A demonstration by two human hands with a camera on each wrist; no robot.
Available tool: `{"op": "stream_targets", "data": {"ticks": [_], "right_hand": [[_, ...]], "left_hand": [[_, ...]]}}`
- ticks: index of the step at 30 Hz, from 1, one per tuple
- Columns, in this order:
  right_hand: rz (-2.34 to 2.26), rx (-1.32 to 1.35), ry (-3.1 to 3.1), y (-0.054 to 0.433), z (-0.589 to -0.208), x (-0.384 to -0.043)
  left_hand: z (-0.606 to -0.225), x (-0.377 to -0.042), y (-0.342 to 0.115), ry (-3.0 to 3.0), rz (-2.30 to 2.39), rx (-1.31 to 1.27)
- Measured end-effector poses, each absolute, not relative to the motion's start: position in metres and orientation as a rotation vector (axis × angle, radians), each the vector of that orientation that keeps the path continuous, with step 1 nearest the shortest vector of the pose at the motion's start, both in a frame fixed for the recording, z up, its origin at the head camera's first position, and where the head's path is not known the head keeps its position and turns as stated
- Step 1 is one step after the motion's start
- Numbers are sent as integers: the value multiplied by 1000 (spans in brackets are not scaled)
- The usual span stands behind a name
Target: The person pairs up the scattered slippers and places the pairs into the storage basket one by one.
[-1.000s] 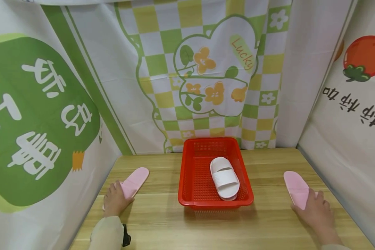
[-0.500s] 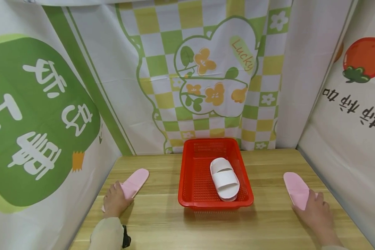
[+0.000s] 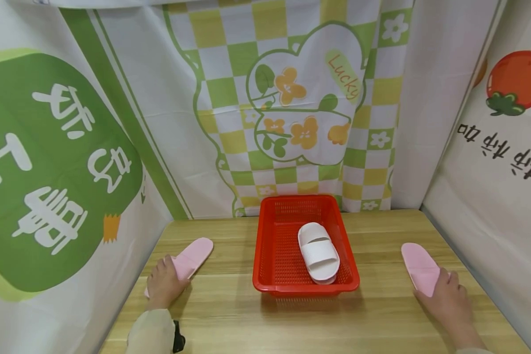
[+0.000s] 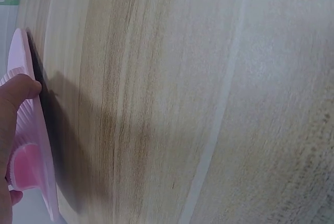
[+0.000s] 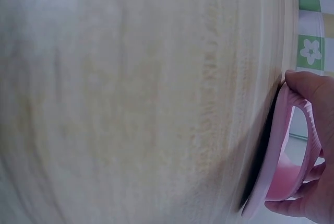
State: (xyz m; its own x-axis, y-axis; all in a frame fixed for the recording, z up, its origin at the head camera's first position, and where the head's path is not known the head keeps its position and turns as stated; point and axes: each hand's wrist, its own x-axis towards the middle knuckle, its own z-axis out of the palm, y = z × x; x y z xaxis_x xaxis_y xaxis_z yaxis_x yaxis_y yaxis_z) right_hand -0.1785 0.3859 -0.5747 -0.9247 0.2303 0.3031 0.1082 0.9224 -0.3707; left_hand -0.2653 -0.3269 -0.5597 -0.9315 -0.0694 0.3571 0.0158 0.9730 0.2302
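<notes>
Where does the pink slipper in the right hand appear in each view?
Head: the pink slipper, lower right, partly hidden by the right hand.
Left wrist: not here; another pink slipper shows.
Right wrist: lower right, held by that hand.
Shared landmark, in all three: the wood-grain table.

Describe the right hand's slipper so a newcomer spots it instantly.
On the wooden table, start from the red basket. To its right in the head view, the right hand holds a pink slipper. Its colour separates it from the white slipper inside the basket, its side from the pink one in the left hand.
</notes>
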Motion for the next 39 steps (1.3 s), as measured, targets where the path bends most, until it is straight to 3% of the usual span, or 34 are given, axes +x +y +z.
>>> {"op": "stream_targets", "data": {"ticks": [39], "right_hand": [[463,-125,-2634,388,-549,-184]], "left_hand": [[-541,-271,-310,-2618,-338,-113]]}}
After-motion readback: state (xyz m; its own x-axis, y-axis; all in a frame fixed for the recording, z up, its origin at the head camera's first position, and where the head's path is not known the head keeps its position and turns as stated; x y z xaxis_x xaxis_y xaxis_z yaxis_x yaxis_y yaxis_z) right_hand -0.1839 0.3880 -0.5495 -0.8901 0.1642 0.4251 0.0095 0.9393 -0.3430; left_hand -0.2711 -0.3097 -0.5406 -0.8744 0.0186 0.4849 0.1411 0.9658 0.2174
